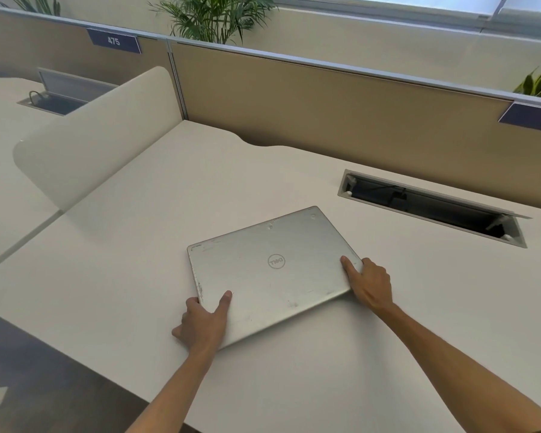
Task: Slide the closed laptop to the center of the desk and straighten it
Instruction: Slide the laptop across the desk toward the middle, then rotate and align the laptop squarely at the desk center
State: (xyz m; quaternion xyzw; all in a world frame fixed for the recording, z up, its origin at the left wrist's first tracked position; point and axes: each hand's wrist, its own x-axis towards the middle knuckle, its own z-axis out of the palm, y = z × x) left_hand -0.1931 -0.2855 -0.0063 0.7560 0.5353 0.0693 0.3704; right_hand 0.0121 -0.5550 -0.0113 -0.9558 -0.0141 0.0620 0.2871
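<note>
A closed silver laptop [263,267] with a round logo lies skewed on the white desk [138,260], its near edge running up to the right. My left hand [205,323] grips its near left corner, thumb on the lid and fingers around the side edge. My right hand [369,284] holds the near right corner, thumb on top and fingers wrapped at the edge. That near right corner seems slightly raised off the desk.
An open cable hatch [431,207] is sunk into the desk at the back right. A tan partition wall [325,114] runs along the back. A white rounded side divider [97,135] stands on the left. The desk's front edge runs at lower left above dark floor.
</note>
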